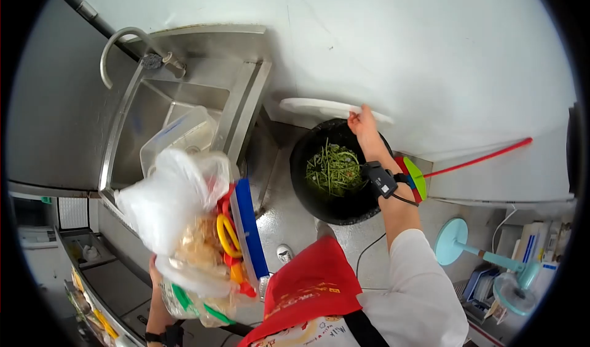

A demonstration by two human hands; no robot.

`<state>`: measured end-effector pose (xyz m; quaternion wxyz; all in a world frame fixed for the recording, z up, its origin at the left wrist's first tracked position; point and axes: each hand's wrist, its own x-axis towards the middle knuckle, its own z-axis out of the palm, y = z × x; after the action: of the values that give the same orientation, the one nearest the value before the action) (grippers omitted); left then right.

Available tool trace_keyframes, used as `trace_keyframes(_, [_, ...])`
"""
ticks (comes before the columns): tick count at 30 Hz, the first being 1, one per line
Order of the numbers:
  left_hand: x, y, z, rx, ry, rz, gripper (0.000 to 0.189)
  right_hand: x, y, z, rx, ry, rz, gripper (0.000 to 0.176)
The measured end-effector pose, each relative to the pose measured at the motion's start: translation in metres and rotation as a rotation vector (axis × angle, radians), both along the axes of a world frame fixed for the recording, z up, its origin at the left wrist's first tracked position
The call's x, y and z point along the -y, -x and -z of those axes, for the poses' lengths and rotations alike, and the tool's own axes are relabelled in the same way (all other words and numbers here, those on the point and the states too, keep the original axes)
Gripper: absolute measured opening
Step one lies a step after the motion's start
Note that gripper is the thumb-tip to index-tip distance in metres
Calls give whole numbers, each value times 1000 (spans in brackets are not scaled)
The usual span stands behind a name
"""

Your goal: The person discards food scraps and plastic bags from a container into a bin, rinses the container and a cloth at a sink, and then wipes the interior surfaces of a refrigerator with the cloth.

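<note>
My right hand point(362, 121) is closed on the edge of a white round lid point(313, 106), tilted up by the wall behind a black bin point(301, 181). Cut green stems point(335, 169) lie inside the bin. At the lower left, my left hand point(155, 272) supports a bulky bundle of plastic bags point(166, 199), its fingers mostly hidden. A blue-edged plastic piece point(251, 230) and a yellow ring-shaped handle point(227, 236) show along the bundle's right side. Brownish contents are visible through the clear plastic; I cannot make out what they are.
A steel sink point(230, 132) with a curved faucet point(117, 39) stands left of the bin and holds a clear plastic tub point(196, 126). Right of the bin is a red-handled tool point(479, 159). A pale turquoise round-based stand point(452, 242) is at the right.
</note>
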<state>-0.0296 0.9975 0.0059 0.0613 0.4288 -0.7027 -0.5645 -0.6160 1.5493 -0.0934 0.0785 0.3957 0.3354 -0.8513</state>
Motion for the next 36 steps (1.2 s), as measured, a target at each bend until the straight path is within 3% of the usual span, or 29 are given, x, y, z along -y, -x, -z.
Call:
trace_keyframes(2, [-28,14,-25,-24,-184,-184,44,26,23,13,11,-6,-45,31])
trace_keyframes(14, [-70,33,-61,231,-263,-467,44,147,76,209,163,-34,-280,25])
trace_keyframes(18, [-72,35,-71,295,-276,-505,44,161,69,236,225,28,-265,23])
trace_keyframes(23, [-74,41,-79,333,-286,-530,44,169,60,239,234,35,-176,39])
trace_keyframes(28, [-76,45,-79,301,-293,-506,44,154,53,195,45,168,-192,56])
trace_keyframes(32, [-79,39,-83,205,-275,-455,45,138,-9,110,-187,280,-777,56])
trace_keyframes(34, [-78,41,-83,144,-270,-425,45,129,-71,47,-271,472,-1094,51])
trace_keyframes(36, [-82,51,-88,90,-278,-404,45,125,-141,-20,-253,509,-1424,53])
